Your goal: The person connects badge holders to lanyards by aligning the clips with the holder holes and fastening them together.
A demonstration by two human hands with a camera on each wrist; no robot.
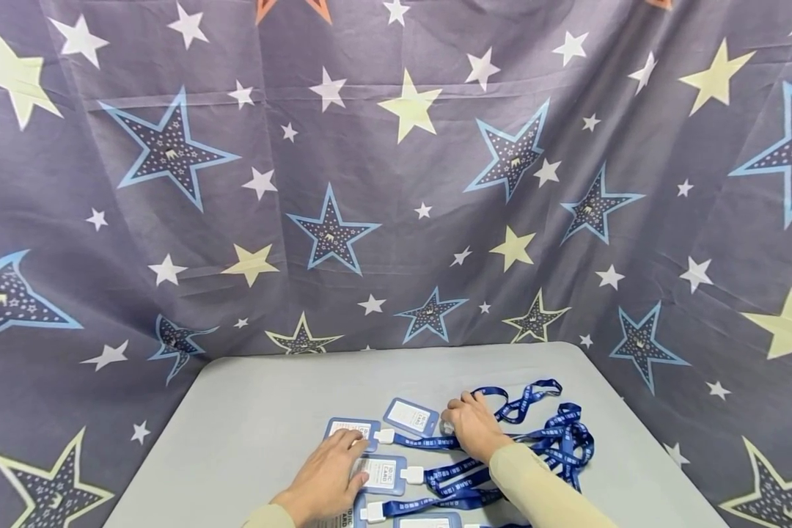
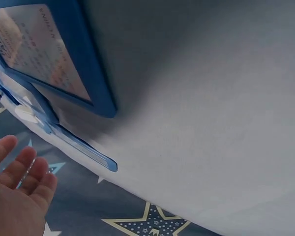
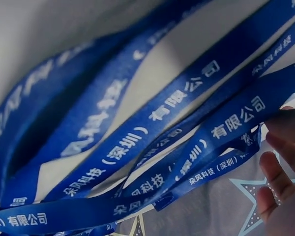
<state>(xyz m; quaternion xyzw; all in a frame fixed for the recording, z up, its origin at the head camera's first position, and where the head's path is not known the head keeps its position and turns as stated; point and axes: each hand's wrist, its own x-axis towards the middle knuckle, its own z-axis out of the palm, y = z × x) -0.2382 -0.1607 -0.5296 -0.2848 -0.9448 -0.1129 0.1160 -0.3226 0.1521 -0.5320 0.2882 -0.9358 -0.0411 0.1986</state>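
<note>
In the head view my left hand (image 1: pixel 326 473) lies over blue-framed ID badge holders, its fingertips at the upper-left badge holder (image 1: pixel 372 428) and its thumb beside the middle one (image 1: pixel 396 480). Its fingers look relaxed in the left wrist view, where a badge holder (image 2: pixel 102 93) looms close to the camera. My right hand (image 1: pixel 475 427) pinches the strap end of a blue lanyard (image 1: pixel 518 407), by the white clip of the far badge holder (image 1: pixel 411 417). Blue straps with white lettering (image 3: pixel 177 101) run toward its curled fingers (image 3: pixel 275 172) in the right wrist view.
More lanyard straps (image 1: pixel 570 440) lie heaped at the right of the grey-white table (image 1: pixel 284 396). Two further badge holders, one at the front edge of the view (image 1: pixel 429 521), sit nearest me. A star-patterned curtain (image 1: pixel 396 220) hangs behind.
</note>
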